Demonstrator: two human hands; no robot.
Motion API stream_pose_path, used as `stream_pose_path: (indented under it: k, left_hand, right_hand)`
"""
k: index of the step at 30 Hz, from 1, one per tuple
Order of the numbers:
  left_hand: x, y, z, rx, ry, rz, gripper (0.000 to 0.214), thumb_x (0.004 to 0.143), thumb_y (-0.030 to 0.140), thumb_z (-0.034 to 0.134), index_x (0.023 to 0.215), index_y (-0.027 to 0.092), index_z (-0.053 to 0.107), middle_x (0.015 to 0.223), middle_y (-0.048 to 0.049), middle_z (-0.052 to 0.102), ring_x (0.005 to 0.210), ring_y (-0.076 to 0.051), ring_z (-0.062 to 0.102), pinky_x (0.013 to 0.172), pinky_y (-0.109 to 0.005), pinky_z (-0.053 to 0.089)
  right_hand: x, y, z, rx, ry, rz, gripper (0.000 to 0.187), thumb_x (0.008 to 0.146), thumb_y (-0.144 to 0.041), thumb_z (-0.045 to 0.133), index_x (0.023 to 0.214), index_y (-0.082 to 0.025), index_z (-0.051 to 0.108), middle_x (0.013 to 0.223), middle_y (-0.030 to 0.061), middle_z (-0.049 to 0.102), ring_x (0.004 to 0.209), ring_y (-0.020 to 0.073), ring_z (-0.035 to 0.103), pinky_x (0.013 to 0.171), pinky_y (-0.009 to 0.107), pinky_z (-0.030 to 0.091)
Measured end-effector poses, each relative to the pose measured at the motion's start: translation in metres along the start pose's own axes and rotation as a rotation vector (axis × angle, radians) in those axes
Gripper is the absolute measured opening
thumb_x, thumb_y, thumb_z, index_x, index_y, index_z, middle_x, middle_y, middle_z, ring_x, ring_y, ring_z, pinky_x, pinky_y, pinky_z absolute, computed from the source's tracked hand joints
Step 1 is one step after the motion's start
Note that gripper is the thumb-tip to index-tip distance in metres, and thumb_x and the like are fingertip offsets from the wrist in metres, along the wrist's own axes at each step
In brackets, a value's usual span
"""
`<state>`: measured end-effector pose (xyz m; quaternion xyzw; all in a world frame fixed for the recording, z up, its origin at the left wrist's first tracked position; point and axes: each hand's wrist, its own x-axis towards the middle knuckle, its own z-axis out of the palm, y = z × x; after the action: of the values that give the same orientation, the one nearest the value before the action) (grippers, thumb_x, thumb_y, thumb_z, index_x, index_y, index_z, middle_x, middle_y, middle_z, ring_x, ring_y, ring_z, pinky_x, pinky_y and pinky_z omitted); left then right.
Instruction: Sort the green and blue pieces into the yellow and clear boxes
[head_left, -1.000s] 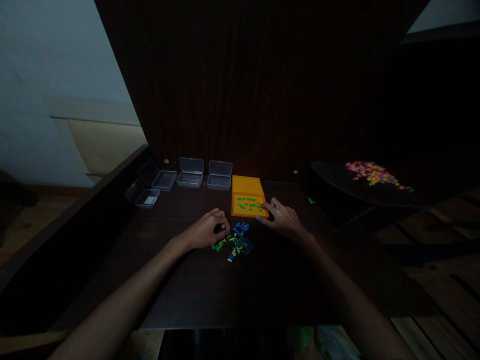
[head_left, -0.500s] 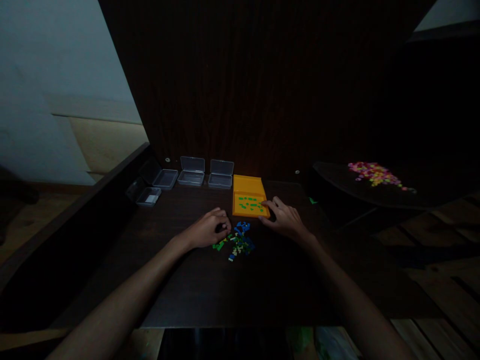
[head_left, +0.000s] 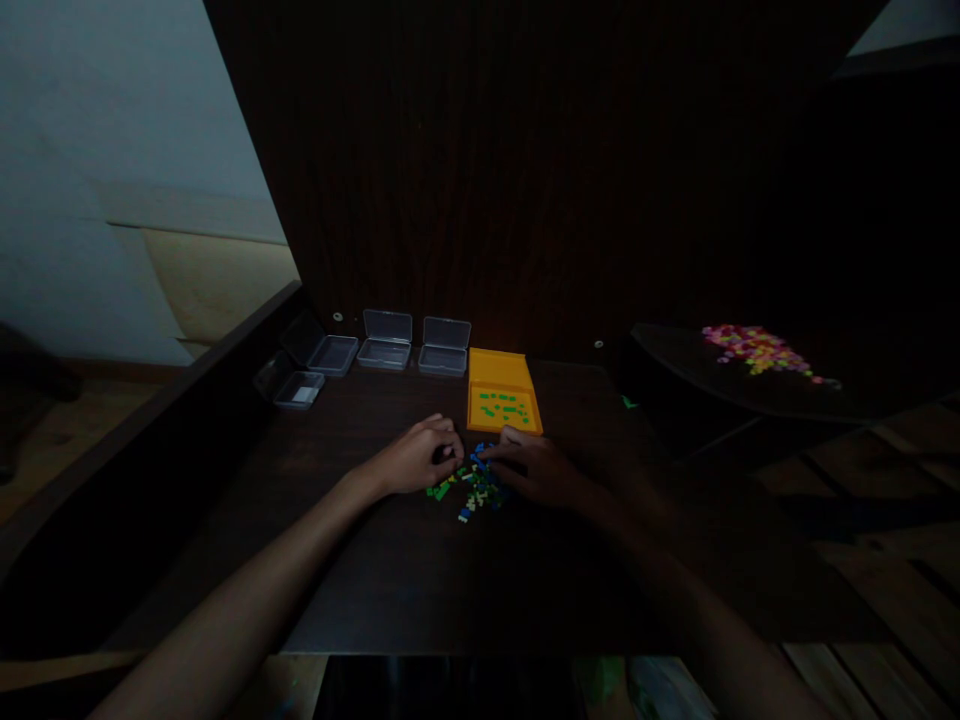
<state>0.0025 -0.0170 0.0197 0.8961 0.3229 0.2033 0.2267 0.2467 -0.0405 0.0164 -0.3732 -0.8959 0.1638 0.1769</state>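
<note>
A small pile of tiny building bricks, blue, green and cream, lies on the dark table. At its upper left edge rests my left hand, fingers curled and thumb drawn in; whatever they hold, if anything, is hidden. Over the right side of the pile is my right hand, its fingers extended toward the blue bricks and slightly blurred. Just beyond the hands stands an open yellow box, with several green pieces scattered across its bottom.
Several clear plastic boxes with raised lids line the back left, among them a clear box beside the yellow one. A heap of pink and yellow pieces lies on a dark surface at right. A raised wooden side borders the table's left.
My right hand has moved from the yellow box's right edge down and left to the brick pile. My left hand stays in place by the pile.
</note>
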Motion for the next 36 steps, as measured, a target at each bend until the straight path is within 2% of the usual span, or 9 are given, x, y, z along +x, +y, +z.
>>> stream_pose_path:
  k: [10, 17, 21, 25, 36]
  left_hand:
    - [-0.001, 0.002, -0.001, -0.011, 0.008, 0.004, 0.011, 0.086, 0.019, 0.055, 0.083, 0.019, 0.065, 0.08, -0.0016, 0.055, 0.082, -0.016, 0.051, 0.077, -0.029, 0.043]
    - [-0.002, 0.012, -0.001, -0.038, 0.004, 0.028, 0.022, 0.088, 0.014, 0.051, 0.098, 0.021, 0.069, 0.086, -0.0035, 0.056, 0.087, -0.018, 0.052, 0.078, -0.03, 0.044]
    - [-0.003, 0.017, 0.001, -0.043, -0.028, 0.051, 0.023, 0.089, 0.015, 0.051, 0.099, 0.021, 0.071, 0.087, -0.0036, 0.055, 0.089, -0.018, 0.052, 0.08, -0.03, 0.043]
    - [-0.004, 0.017, 0.003, -0.016, -0.051, 0.043, 0.022, 0.09, 0.017, 0.052, 0.099, 0.021, 0.072, 0.088, -0.0037, 0.056, 0.09, -0.018, 0.052, 0.085, -0.032, 0.042]
    - [-0.003, 0.013, 0.003, 0.012, -0.034, 0.033, 0.02, 0.091, 0.018, 0.05, 0.097, 0.019, 0.07, 0.087, -0.0042, 0.055, 0.09, -0.019, 0.051, 0.08, -0.03, 0.042]
  right_hand:
    - [-0.002, 0.005, 0.002, -0.002, 0.032, -0.027, 0.022, 0.089, -0.021, 0.056, 0.107, -0.021, 0.069, 0.088, 0.0039, 0.059, 0.078, 0.0154, 0.056, 0.069, 0.026, 0.042]
    - [-0.002, 0.003, 0.001, 0.0, 0.035, -0.043, 0.016, 0.089, -0.021, 0.057, 0.1, -0.021, 0.068, 0.087, 0.0033, 0.059, 0.077, 0.0148, 0.056, 0.068, 0.025, 0.041]
    - [-0.002, 0.003, -0.002, 0.015, 0.041, -0.022, 0.014, 0.088, -0.02, 0.057, 0.096, -0.02, 0.068, 0.086, 0.0032, 0.059, 0.076, 0.0146, 0.057, 0.066, 0.025, 0.041]
    - [-0.002, 0.0, -0.002, 0.05, 0.042, -0.028, 0.017, 0.089, -0.02, 0.056, 0.102, -0.021, 0.067, 0.088, 0.0036, 0.06, 0.079, 0.0153, 0.058, 0.07, 0.025, 0.043]
    - [0.001, -0.003, 0.007, 0.044, 0.058, -0.074, 0.02, 0.095, -0.025, 0.052, 0.106, -0.018, 0.066, 0.088, 0.0047, 0.062, 0.078, 0.0149, 0.058, 0.069, 0.025, 0.043]
